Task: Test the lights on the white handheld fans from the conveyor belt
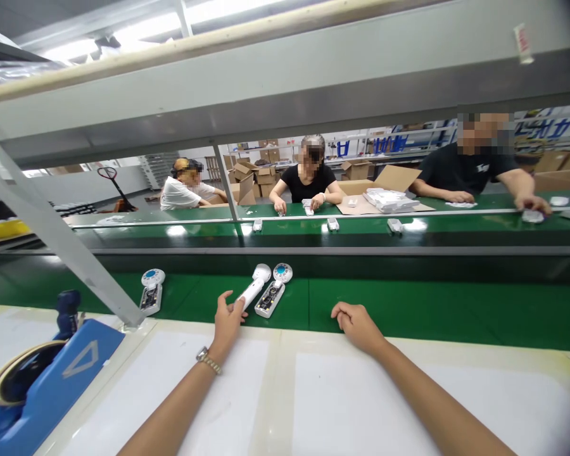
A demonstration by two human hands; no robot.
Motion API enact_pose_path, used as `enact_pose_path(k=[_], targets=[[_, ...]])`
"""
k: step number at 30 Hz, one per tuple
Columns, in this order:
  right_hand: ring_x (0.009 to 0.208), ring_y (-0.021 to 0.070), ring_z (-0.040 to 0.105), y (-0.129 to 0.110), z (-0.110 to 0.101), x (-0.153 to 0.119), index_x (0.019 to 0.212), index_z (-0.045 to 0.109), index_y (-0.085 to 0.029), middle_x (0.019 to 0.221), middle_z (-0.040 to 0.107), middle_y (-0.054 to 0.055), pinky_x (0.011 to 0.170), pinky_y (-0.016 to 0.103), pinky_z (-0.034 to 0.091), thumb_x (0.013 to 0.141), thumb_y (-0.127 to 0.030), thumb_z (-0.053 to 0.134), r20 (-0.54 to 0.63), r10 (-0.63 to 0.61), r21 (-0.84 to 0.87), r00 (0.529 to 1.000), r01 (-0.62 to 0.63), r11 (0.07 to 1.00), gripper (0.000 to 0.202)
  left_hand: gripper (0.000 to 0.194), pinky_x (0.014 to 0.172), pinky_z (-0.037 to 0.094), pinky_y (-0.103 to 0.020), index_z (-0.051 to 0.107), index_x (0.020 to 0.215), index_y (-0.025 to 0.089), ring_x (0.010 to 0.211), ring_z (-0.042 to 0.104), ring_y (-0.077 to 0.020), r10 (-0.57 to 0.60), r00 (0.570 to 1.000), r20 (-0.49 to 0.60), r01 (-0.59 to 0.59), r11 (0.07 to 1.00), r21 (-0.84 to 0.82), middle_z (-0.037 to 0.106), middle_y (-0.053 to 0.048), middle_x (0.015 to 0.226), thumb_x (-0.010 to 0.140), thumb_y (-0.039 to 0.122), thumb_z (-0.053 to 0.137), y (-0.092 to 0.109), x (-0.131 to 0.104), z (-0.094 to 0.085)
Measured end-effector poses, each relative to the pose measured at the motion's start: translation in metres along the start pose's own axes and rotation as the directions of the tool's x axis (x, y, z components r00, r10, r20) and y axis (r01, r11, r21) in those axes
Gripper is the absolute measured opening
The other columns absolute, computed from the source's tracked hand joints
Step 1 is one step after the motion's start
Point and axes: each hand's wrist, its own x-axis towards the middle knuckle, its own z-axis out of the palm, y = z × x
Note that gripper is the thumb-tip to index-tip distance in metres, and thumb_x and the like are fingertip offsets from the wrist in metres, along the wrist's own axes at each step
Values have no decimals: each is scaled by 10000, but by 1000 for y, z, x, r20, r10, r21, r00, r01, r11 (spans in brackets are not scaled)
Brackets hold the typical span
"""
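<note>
My left hand (228,324) has its fingers and thumb around the lower handle end of a white handheld device (251,294) with a round head. This device lies slanted on the green belt (389,307). Right beside it is an open white handheld device (270,299), its circuit board exposed and a blue disc in its round head. My right hand (360,326) hovers at or rests on the belt's near edge, fingers curled in, with nothing visible in them. Farther left lies another open device (151,297), also with its board showing.
A blue tape dispenser (52,380) stands at the left on the white worktop (266,392). A slanted metal post (71,234) rises beside it, and a shelf beam (285,82) crosses overhead. Beyond, several people work along a second green belt carrying small white parts (332,224).
</note>
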Motion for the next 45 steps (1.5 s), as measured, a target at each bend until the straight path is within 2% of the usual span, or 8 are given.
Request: enact_pose_path(k=[5, 9, 11, 16, 25, 29, 37, 45], targets=[[548, 102, 473, -22, 24, -6, 1149, 378, -187, 778, 555, 1, 574, 253, 388, 743, -101, 371, -50, -31, 220, 998, 41, 975, 415, 399, 566, 513, -324, 439, 1066, 135, 530, 598, -145, 14, 1000, -17, -17, 986, -167, 554, -9, 694, 773, 405, 447, 4, 5, -4], [621, 119, 550, -50, 46, -15, 1295, 154, -195, 973, 528, 69, 563, 279, 435, 843, -285, 394, 101, 66, 616, 993, -114, 779, 519, 414, 679, 502, -354, 396, 1163, 156, 664, 601, -166, 303, 950, 71, -296, 951, -88, 589, -46, 818, 834, 406, 381, 8, -16, 0], [798, 161, 594, -60, 54, -19, 1312, 137, -206, 1105, 503, 111, 686, 327, 459, 853, -367, 423, 158, 65, 718, 985, -160, 677, 565, 405, 772, 481, -383, 367, 1196, 153, 839, 601, -205, 500, 845, 191, -515, 856, 41, 578, -110, 1005, 851, 366, 369, 9, -30, 4], [938, 220, 587, -65, 60, -20, 1192, 316, -192, 1102, 547, 117, 843, 407, 431, 781, -478, 542, 149, 108, 882, 983, -182, 435, 549, 393, 825, 475, -350, 366, 1192, 175, 996, 555, -219, 636, 403, 658, -870, 488, 61, 550, -130, 1108, 819, 263, 451, 20, -60, 17], [929, 201, 569, -63, 55, -14, 1129, 416, -207, 1011, 597, 47, 849, 343, 420, 675, -363, 657, 66, 281, 892, 958, -182, 413, 538, 465, 795, 489, -407, 301, 1217, 164, 951, 550, -246, 614, 110, 782, -969, 243, -54, 547, -146, 1074, 821, 327, 479, 34, -78, 23], [756, 199, 616, -71, 49, -17, 1126, 421, -218, 924, 598, 26, 703, 346, 470, 657, -332, 645, 201, 261, 880, 944, -291, 374, 533, 483, 839, 476, -423, 255, 1249, 179, 1012, 527, -245, 629, 155, 761, -959, 280, -36, 523, -144, 1113, 834, 311, 464, 31, -77, 24], [661, 181, 638, -76, 53, -28, 1130, 401, -239, 890, 559, 0, 665, 357, 479, 623, -203, 587, 407, 144, 867, 902, -431, 251, 541, 526, 997, 350, -486, 193, 1334, 185, 1271, 293, -261, 645, 483, 593, -869, 438, 231, 287, -168, 1355, 835, 74, 316, 17, -66, 26], [749, 192, 634, -77, 53, -28, 1155, 343, -250, 1029, 535, 43, 727, 400, 476, 625, -205, 622, 426, 154, 840, 892, -453, 298, 600, 601, 1007, 329, -502, 148, 1372, 221, 1314, 191, -283, 542, 496, 679, -855, 440, 274, 144, -157, 1429, 819, 39, 296, 18, -66, 28]])
